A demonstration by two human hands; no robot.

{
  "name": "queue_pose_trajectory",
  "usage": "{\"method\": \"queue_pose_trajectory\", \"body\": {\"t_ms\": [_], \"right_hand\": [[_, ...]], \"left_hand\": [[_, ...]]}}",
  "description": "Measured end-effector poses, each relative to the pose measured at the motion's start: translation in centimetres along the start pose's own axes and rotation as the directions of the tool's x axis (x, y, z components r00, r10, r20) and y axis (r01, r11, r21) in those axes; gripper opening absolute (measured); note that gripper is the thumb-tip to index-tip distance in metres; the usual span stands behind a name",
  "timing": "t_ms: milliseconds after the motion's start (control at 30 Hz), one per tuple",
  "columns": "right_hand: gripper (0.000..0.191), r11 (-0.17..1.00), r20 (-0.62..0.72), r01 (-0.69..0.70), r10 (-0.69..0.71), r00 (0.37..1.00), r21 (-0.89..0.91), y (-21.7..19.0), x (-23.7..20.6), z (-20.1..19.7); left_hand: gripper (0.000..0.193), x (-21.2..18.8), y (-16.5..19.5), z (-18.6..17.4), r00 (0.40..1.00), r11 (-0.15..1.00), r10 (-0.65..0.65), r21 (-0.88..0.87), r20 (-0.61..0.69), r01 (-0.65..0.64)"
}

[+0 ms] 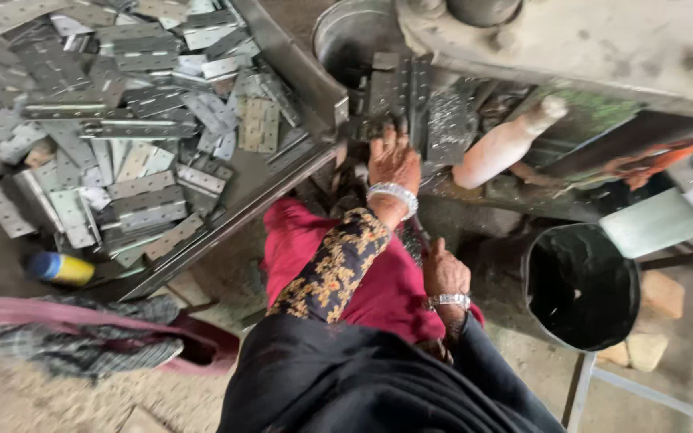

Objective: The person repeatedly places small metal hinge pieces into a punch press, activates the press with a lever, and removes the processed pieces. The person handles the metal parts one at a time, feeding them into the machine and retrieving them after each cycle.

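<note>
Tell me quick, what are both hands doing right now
Left hand: fingers spread, reaching onto the metal hinge plates at the machine; grip unclear.
Right hand: closed, fist-like, by the lap; what it holds cannot be told.

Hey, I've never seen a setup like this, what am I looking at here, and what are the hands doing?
This is one picture from a camera worn on a person's head, looking down at their own lap and hands. The left hand reaches forward to a flat metal hinge plate at a worn, grey machine. The right hand rests lower, near the red cloth on the lap; whether it holds anything is hidden. To the left, a metal tray is heaped with hinge plates. A black bucket stands on the right.
</note>
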State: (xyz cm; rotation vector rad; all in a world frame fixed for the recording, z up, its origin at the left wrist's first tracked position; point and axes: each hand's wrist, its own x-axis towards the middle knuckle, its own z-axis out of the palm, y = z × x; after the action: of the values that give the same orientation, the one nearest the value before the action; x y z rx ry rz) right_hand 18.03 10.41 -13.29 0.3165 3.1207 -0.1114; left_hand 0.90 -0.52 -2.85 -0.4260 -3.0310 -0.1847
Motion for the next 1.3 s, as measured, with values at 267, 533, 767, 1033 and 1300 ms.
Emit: {"method": "queue_pose_trajectory", "body": {"t_ms": [267,533,767,1033,1300], "right_hand": [[0.026,0.988,-0.209,0.085,-0.111,0.972,-0.131,1.5,1.9,-0.6],[0.031,0.988,-0.146,0.148,-0.140,0.979,0.053,1.6,1.7,0.2],[0.026,0.997,-0.098,0.067,-0.069,0.993,-0.024,1.5,1.1,-0.3],[0.023,0.974,-0.062,0.120,-0.134,0.989,-0.193,1.5,2.4,-1.1],[0.029,0.999,-0.063,0.048,-0.048,0.997,-0.001,0.9,0.1,2.1]], "left_hand": [[0.039,1.2,-0.6,0.1,0.984,0.998,-0.053,-0.042,-0.168,0.046],[0.036,1.3,-0.3,-1.1,1.000,0.996,0.011,0.085,0.002,-0.011],[0.036,3.0,-0.5,-1.2,0.999,0.989,-0.043,0.141,0.018,0.040],[0.041,2.9,-1.3,-2.2,0.999,0.991,-0.027,0.129,0.044,0.021],[0.044,5.7,-0.6,-3.3,0.998,0.995,-0.043,0.085,-0.044,0.046]]}}
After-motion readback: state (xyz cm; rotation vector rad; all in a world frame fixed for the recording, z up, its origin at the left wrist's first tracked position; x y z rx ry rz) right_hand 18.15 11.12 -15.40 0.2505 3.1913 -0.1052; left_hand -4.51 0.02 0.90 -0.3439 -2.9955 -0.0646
